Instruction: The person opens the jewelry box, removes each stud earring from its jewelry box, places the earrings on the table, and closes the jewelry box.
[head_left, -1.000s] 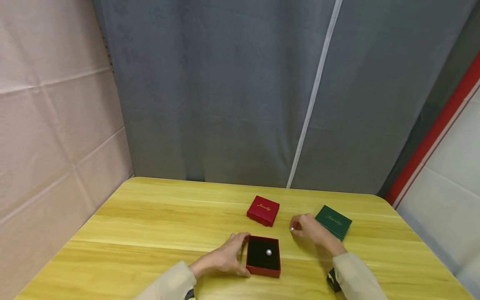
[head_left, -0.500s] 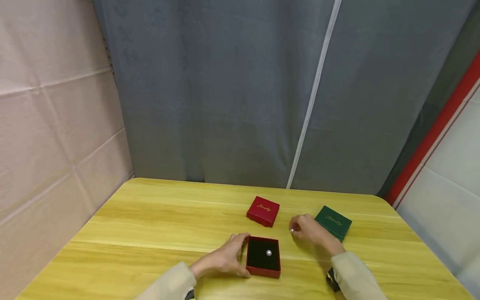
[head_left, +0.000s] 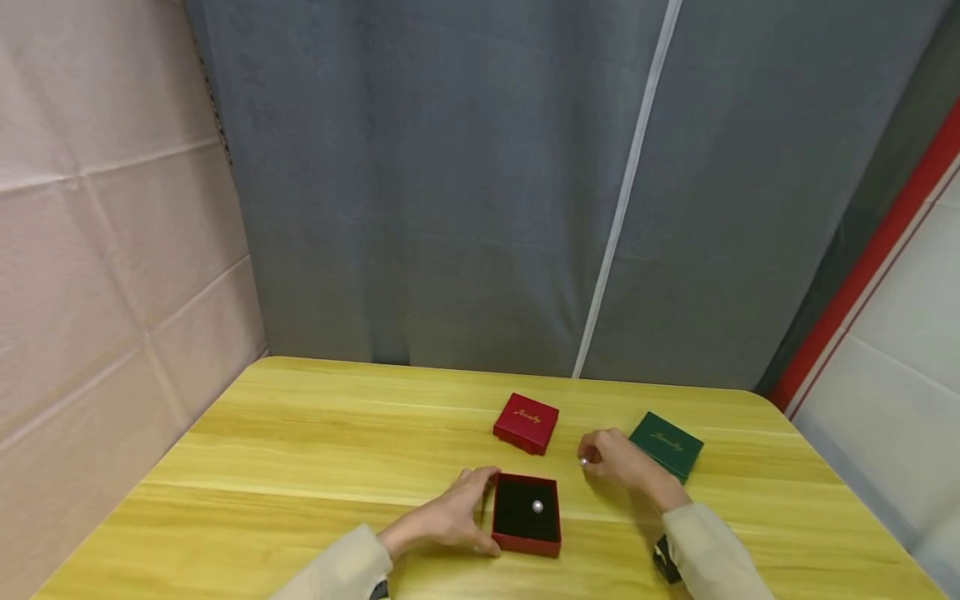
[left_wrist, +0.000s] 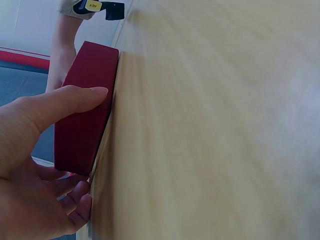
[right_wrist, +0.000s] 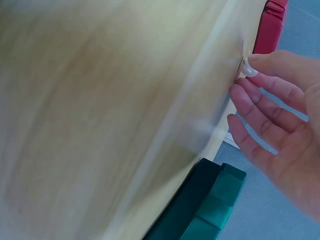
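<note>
My left hand (head_left: 452, 515) holds an open red jewelry box (head_left: 527, 545), its thumb along the near side and its fingers at the far corner. In the left wrist view the thumb lies against the red wall (left_wrist: 82, 137). On the box's black padding sits one pearl (head_left: 537, 506). To the right, my right hand (head_left: 622, 460) pinches a second pearl, a stud earring (right_wrist: 249, 69), between thumb and index finger, low over the table. A thin post shows beside that pearl in the right wrist view. The other fingers are loosely spread.
Behind the open box lies a closed-looking red box piece (head_left: 527, 422) with gold lettering. A green jewelry box (head_left: 667, 444) sits just beyond my right wrist. The wooden table (head_left: 315, 433) ends at a grey curtain (head_left: 450, 208).
</note>
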